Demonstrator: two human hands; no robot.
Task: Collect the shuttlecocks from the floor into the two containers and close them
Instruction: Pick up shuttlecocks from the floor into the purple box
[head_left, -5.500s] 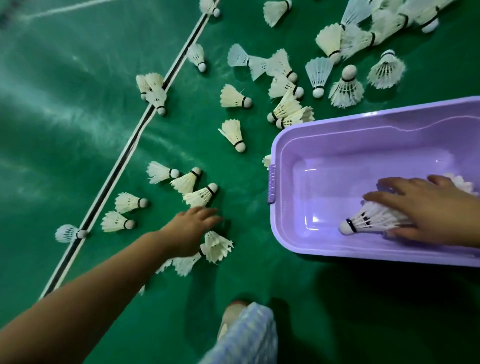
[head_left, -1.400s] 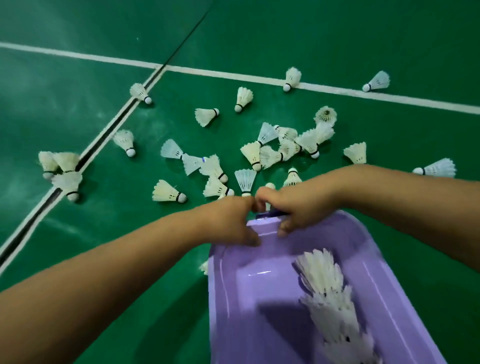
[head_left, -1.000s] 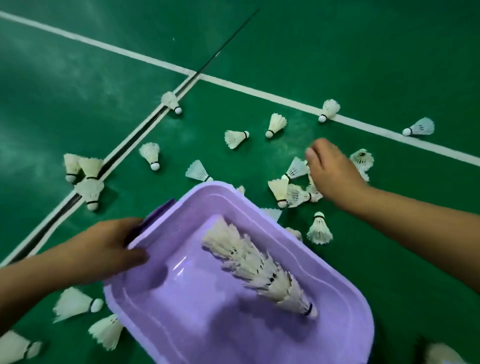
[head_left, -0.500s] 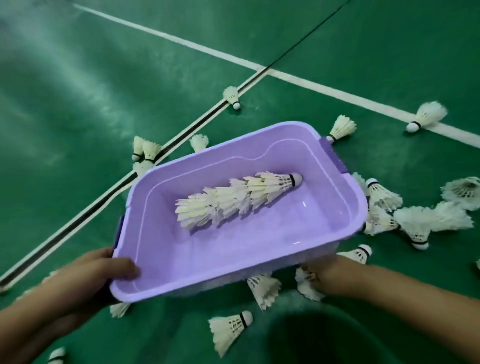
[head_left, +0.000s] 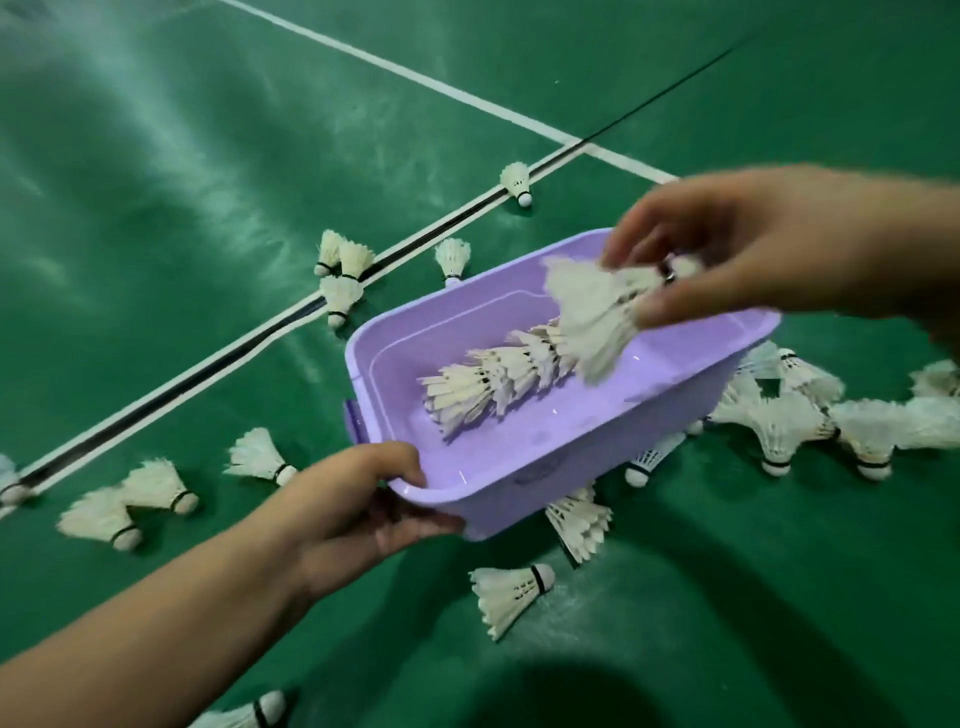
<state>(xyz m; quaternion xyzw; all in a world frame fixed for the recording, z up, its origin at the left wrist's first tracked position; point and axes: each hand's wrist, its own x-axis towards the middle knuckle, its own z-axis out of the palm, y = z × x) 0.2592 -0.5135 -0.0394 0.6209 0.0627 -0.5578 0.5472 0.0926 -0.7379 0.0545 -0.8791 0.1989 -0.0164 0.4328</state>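
Loading step: left hand (head_left: 358, 512) grips bin (head_left: 561, 457) corner, right hand (head_left: 727, 249) pinches shuttlecocks (head_left: 597, 312) over it; next: drop them in

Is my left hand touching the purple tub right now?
Touching. The head view shows the left hand gripping the near corner of the tub, thumb over the rim and fingers beneath it.

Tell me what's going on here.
A person is gathering shuttlecocks off a green court floor into a purple bin. The left hand grips the bin's near corner. The right hand holds a few shuttlecocks over the bin, above a nested row already inside. Many others lie scattered around it.
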